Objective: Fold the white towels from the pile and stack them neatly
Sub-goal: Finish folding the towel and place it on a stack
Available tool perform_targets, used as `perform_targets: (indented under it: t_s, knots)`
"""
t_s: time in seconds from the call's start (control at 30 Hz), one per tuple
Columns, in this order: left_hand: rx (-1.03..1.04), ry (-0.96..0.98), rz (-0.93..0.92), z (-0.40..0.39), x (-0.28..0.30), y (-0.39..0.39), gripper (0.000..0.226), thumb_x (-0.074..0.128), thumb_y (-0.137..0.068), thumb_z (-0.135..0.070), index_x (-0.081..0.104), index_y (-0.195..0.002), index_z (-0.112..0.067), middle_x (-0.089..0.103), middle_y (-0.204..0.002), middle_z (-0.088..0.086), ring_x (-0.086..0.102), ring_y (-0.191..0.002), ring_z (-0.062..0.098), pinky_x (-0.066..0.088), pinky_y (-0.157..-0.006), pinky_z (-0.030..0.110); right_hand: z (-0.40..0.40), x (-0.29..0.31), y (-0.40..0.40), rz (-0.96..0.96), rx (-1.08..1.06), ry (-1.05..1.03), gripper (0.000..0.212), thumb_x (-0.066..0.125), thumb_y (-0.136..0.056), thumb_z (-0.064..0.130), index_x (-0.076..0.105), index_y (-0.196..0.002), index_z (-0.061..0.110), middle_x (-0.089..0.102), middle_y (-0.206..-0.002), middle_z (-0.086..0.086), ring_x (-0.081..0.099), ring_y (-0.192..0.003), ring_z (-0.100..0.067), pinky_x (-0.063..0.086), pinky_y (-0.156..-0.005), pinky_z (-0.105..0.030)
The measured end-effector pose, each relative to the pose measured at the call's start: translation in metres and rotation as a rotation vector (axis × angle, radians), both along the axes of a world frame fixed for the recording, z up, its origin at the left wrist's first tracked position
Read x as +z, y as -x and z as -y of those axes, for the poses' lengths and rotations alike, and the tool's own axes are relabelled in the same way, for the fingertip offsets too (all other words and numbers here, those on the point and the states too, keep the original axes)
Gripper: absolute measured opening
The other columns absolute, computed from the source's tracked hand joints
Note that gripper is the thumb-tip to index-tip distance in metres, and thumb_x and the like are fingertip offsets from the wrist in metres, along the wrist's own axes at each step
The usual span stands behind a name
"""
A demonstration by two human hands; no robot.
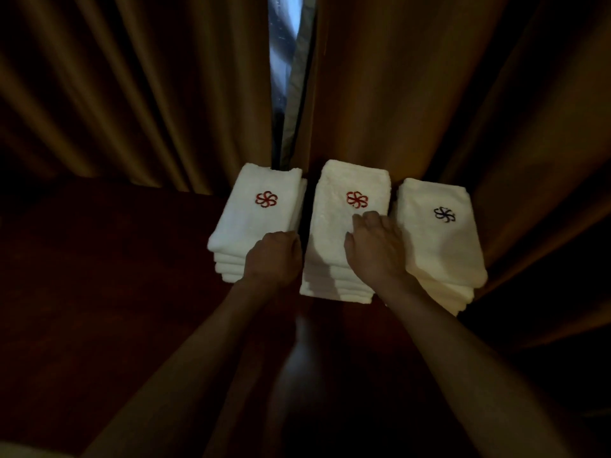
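Observation:
Three stacks of folded white towels stand side by side at the far edge of a dark wooden table (99,276). The left stack (251,216) and the middle stack (337,226) carry a red flower emblem on top; the right stack (433,239) carries a dark blue one. My left hand (274,259) lies at the near right corner of the left stack, fingers curled down into the gap beside the middle stack. My right hand (377,246) rests flat on top of the middle stack, near its right side.
Heavy brown curtains (132,94) hang right behind the stacks, with a narrow bright gap (281,61) between them. The room is dim. Dark tabletop spreads to the left and toward me.

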State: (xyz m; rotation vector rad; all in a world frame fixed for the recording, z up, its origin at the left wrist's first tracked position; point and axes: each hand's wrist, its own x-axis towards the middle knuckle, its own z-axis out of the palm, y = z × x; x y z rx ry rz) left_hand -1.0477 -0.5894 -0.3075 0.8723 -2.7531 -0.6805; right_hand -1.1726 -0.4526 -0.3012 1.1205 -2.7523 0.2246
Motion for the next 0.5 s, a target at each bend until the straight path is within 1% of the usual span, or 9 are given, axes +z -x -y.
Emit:
perform_targets:
  t_s: [0.07, 0.13, 0.2, 0.27, 0.37, 0.43, 0.5]
  knots:
    - [0.034, 0.051, -0.001, 0.003, 0.005, -0.013, 0.025, 0.044, -0.100, -0.022, 0.055, -0.081, -0.011, 0.067, -0.088, 0.008, 0.062, -0.079, 0.024, 0.043, -0.063, 0.031, 0.007, 0.003, -0.007, -0.014, 0.059, -0.022, 0.033, 0.046, -0.096, 0.027, 0.061, -0.120, 0.007, 0.058, -0.120, -0.015, 0.053, -0.108, -0.034, 0.040, -0.091, -0.044]
    - [0.061, 0.101, -0.050, 0.010, 0.010, -0.025, 0.025, 0.047, -0.100, -0.025, 0.066, -0.094, -0.009, 0.069, -0.093, 0.007, 0.064, -0.088, 0.025, 0.045, -0.067, 0.030, 0.017, 0.007, -0.014, 0.012, 0.093, -0.037, 0.034, 0.042, -0.099, 0.031, 0.059, -0.121, 0.011, 0.057, -0.123, -0.012, 0.051, -0.112, -0.030, 0.037, -0.093, -0.041]
    - [0.071, 0.102, -0.081, 0.020, 0.015, -0.035, 0.026, 0.050, -0.100, -0.028, 0.070, -0.104, -0.013, 0.070, -0.098, 0.005, 0.065, -0.093, 0.023, 0.043, -0.069, 0.028, 0.028, 0.009, -0.022, 0.054, 0.115, -0.013, 0.034, 0.041, -0.100, 0.032, 0.058, -0.122, 0.013, 0.056, -0.124, -0.010, 0.050, -0.113, -0.028, 0.036, -0.093, -0.038]
    - [0.081, 0.116, -0.086, 0.032, 0.019, -0.041, 0.026, 0.051, -0.099, -0.031, 0.071, -0.108, -0.017, 0.071, -0.104, 0.002, 0.064, -0.096, 0.021, 0.043, -0.071, 0.027, 0.041, 0.011, -0.030, 0.127, 0.174, 0.063, 0.035, 0.043, -0.101, 0.030, 0.058, -0.125, 0.011, 0.056, -0.126, -0.011, 0.050, -0.114, -0.027, 0.039, -0.094, -0.037]
    - [0.082, 0.152, -0.142, 0.053, 0.023, -0.043, 0.023, 0.053, -0.098, -0.030, 0.072, -0.107, -0.021, 0.070, -0.106, 0.000, 0.065, -0.095, 0.021, 0.044, -0.070, 0.028, 0.066, 0.014, -0.042, 0.252, 0.217, 0.183, 0.038, 0.045, -0.102, 0.030, 0.056, -0.132, 0.010, 0.055, -0.129, -0.010, 0.053, -0.115, -0.025, 0.046, -0.093, -0.038]
    - [0.056, 0.168, -0.170, 0.070, 0.023, -0.042, 0.021, 0.054, -0.097, -0.028, 0.073, -0.104, -0.022, 0.070, -0.102, 0.001, 0.065, -0.091, 0.022, 0.039, -0.066, 0.026, 0.087, 0.015, -0.049, 0.302, 0.192, 0.230, 0.041, 0.046, -0.102, 0.031, 0.053, -0.138, 0.011, 0.055, -0.133, -0.010, 0.054, -0.117, -0.025, 0.047, -0.095, -0.037]
    - [0.020, 0.162, -0.177, 0.091, 0.018, -0.039, 0.023, 0.053, -0.098, -0.028, 0.074, -0.103, -0.021, 0.069, -0.100, 0.002, 0.064, -0.089, 0.022, 0.039, -0.065, 0.026, 0.109, 0.013, -0.054, 0.330, 0.150, 0.244, 0.044, 0.047, -0.102, 0.032, 0.050, -0.141, 0.011, 0.054, -0.135, -0.011, 0.053, -0.120, -0.025, 0.044, -0.098, -0.034]
